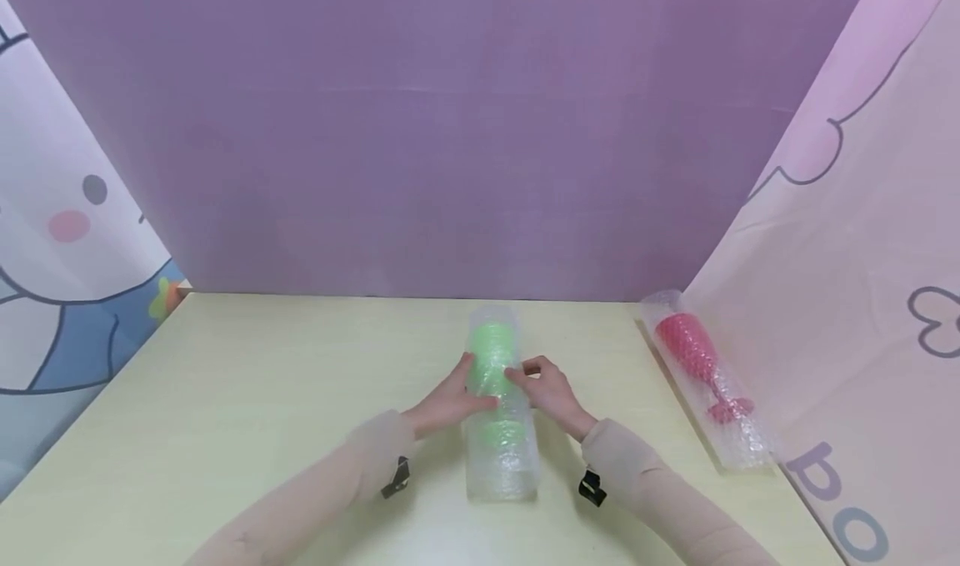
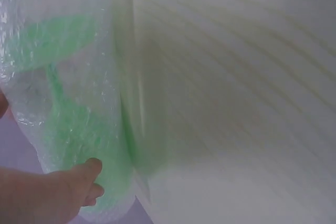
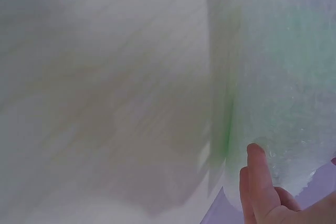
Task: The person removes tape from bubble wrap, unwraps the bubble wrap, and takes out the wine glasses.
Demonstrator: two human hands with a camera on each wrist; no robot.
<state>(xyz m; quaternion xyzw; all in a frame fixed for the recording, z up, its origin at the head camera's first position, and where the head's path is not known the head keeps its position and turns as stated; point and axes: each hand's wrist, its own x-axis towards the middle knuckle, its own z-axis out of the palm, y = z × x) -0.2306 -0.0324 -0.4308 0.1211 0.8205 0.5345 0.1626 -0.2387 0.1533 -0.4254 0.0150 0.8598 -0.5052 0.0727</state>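
Note:
A green goblet (image 1: 492, 343) rolled in clear bubble wrap (image 1: 501, 476) lies lengthwise on the table, mid-front. My left hand (image 1: 447, 399) grips its left side, the thumb lying across the top of the wrap. From the right side my right hand (image 1: 555, 394) holds the roll, thumb on top and fingers bent along the edge. In the left wrist view the goblet's flat foot (image 2: 58, 40) and thin stem show through the plastic. The right wrist view has fingertips (image 3: 256, 153) pressed against the hazy wrap.
A red goblet (image 1: 686, 345), also in bubble wrap, lies along the table's right edge beside a pink printed cloth (image 1: 847, 283). A purple backdrop (image 1: 465, 132) rises at the table's (image 1: 285, 399) far edge. Another printed cloth (image 1: 45, 149) hangs at left.

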